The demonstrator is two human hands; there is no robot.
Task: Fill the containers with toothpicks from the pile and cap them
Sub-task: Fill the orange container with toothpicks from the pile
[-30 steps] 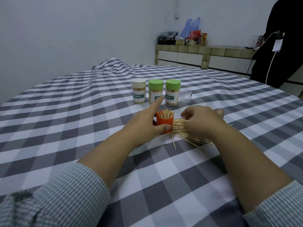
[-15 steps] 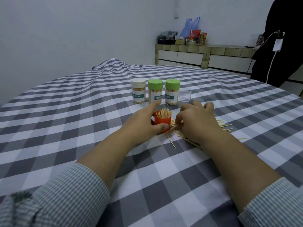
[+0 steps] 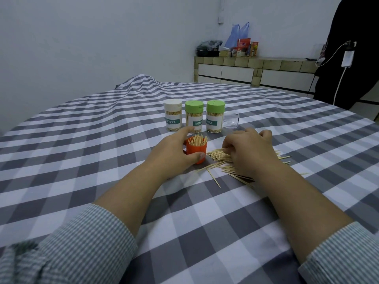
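My left hand (image 3: 173,153) grips an orange piece (image 3: 197,151) packed with upright toothpicks, thumb in front and index finger behind it. Just to its right lies the loose toothpick pile (image 3: 222,163) on the checked cloth. My right hand (image 3: 249,149) rests on the pile with curled fingers, its fingertips pinching toothpicks at the pile's left end. Behind stand three capped toothpick containers: one with a white cap (image 3: 173,115) and two with green caps (image 3: 194,116) (image 3: 215,116). A clear plastic piece (image 3: 231,120) lies right of them.
The grey and white checked tablecloth (image 3: 102,152) covers the whole table. A tiled counter (image 3: 254,70) with bags and packets stands at the back wall. A dark figure with a white charger cable (image 3: 348,50) is at the far right.
My right hand shifted slightly left over the pile and its fingers closed on toothpicks. My left hand kept hold of the orange piece.
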